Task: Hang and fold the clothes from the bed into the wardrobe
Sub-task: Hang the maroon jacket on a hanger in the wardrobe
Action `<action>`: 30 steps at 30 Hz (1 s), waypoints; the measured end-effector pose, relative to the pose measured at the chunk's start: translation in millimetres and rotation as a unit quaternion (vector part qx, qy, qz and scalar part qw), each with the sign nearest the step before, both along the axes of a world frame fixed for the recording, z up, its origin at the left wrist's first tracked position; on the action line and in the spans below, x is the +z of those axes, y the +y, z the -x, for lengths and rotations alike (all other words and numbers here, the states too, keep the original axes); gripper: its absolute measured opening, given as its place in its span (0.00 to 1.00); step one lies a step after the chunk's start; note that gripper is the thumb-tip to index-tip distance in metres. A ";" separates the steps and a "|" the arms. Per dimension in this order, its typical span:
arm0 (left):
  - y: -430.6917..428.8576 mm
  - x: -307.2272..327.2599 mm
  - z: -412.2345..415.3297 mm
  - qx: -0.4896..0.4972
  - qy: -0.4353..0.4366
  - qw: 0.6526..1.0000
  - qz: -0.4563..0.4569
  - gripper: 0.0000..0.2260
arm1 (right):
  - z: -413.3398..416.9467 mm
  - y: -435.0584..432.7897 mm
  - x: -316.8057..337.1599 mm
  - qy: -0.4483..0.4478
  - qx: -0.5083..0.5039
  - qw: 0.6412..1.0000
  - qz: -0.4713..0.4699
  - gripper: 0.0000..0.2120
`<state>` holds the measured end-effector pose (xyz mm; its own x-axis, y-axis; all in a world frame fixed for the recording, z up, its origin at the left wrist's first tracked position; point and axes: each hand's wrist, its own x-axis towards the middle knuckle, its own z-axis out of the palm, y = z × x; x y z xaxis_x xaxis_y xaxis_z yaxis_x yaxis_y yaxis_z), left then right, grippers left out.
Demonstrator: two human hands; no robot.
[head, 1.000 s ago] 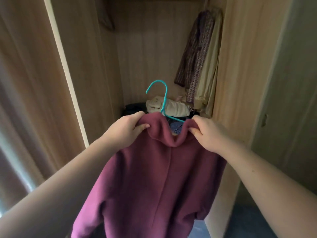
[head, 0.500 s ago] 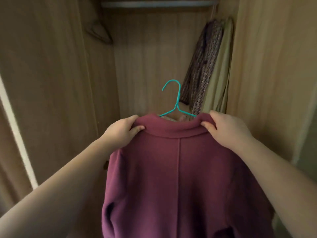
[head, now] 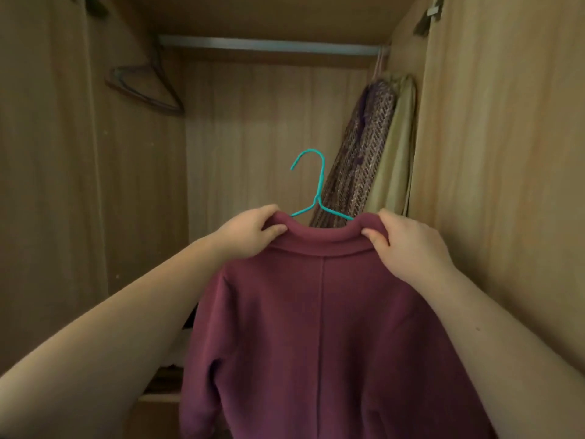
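Fingers [head: 274, 230] on both sides are curled tight into the collar of a maroon coat [head: 316, 327]. The left hand [head: 250, 234] pinches the collar's left end, thumb in front, and the right hand [head: 408, 248] pinches its right end the same way. Both arms reach forward into the wardrobe [head: 506, 153], whose pale wood walls fill most of the view. The coat is held up in the open compartment with its back towards the person. A seam runs straight down its middle and the sleeves hang loose at each side; it is in the air, well below the rail. Against the right wall two garments hang, a brown-and-purple patterned knit [head: 364, 160] and, just beside it on the wall side, a beige piece [head: 395, 147]. The metal rail [head: 269, 45] runs across the top of the compartment. A few empty hangers [head: 145, 87] dangle at its left end, too dim for me to count for sure. A teal wire hanger [head: 317, 188] sits inside the coat's shoulders, its hook sticking up above the collar between the two hands, clear of the rail.
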<state>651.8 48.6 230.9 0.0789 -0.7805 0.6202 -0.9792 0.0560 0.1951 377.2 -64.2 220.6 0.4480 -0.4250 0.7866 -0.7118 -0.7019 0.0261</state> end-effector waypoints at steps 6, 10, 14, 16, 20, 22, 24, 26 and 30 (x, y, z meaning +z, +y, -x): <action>-79.4 43.3 -25.3 0.017 -0.048 0.996 0.075 0.10 | -31.3 -65.7 41.8 -0.008 -0.080 0.994 0.080 0.18; -140.7 72.5 -63.2 0.044 -0.062 0.986 0.152 0.13 | -70.7 -97.1 79.4 -0.069 -0.106 0.984 0.127 0.17; -201.2 100.1 -102.8 0.050 -0.070 0.967 0.239 0.22 | -109.3 -135.3 120.7 -0.068 -0.154 0.970 0.173 0.18; -227.9 116.2 -116.4 0.038 -0.082 0.956 0.279 0.26 | -122.9 -157.6 144.8 -0.078 -0.184 0.963 0.181 0.18; -280.1 148.1 -131.3 0.000 -0.136 0.943 0.303 0.27 | -145.1 -196.5 194.5 -0.107 -0.216 0.952 0.191 0.18; -308.5 163.4 -136.2 -0.016 -0.159 0.942 0.296 0.28 | -152.9 -210.7 216.6 -0.114 -0.236 0.943 0.205 0.19; -335.9 178.5 -138.0 -0.032 -0.167 0.939 0.298 0.28 | -158.7 -222.2 234.7 -0.118 -0.263 0.930 0.226 0.18; -359.5 194.5 -132.2 -0.055 -0.157 0.937 0.307 0.28 | -160.6 -233.0 250.9 -0.115 -0.290 0.921 0.235 0.18; -400.7 222.6 -116.3 -0.114 -0.124 0.936 0.309 0.28 | -161.0 -255.3 281.1 -0.097 -0.331 0.910 0.230 0.18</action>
